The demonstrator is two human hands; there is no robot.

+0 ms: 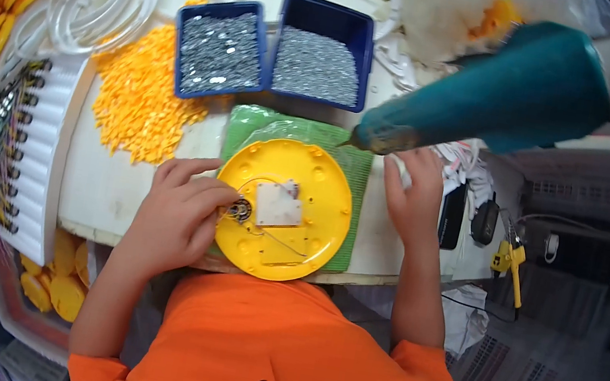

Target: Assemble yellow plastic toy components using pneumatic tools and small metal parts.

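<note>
Yellow disc (pixel 282 207) sits dead center of the frame on a green mat (pixel 357 169), and the left hand (pixel 177 209) rests on its left edge with fingers curled together by a small round part (pixel 239 210). The right hand (pixel 411 192), center right, lies open on the mat's right edge, gripping nothing, just under the teal power screwdriver (pixel 497 102). Two blue screw bins (pixel 272 52) sit top center, yellow bits (pixel 138 102) piled upper left.
</note>
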